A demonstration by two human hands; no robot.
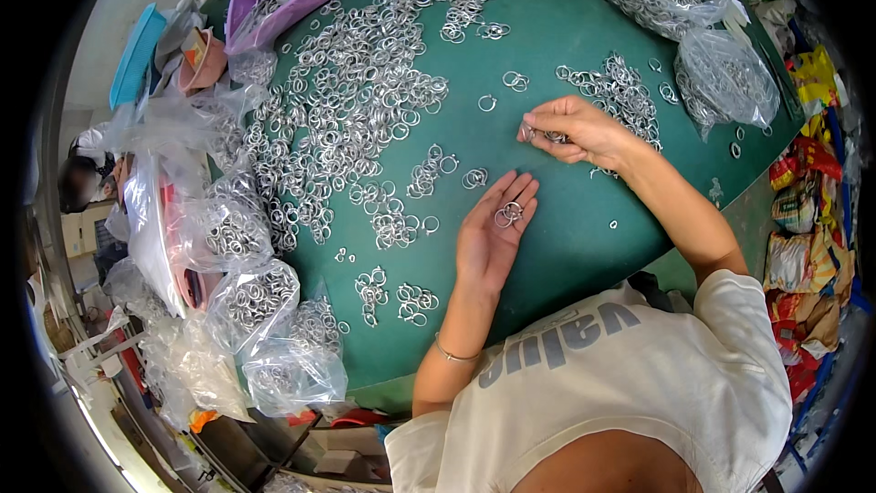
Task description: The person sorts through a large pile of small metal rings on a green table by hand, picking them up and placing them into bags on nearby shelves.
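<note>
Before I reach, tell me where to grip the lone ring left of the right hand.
Probably best: pinch the lone ring across opposite outer edges, from above and the near side. It appears to lie flat, with bare green tabletop there; a small ring cluster sits to its right.

Rings (342,100) shiny metal; bags (728,78) glossy plastic; tabletop (570,265) smooth; shirt (630,383) matt cloth.

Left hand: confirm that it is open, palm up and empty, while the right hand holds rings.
It is not empty: the head view shows rings lying on the left hand. It is open and palm up, and the right hand holds rings, as stated.
</note>
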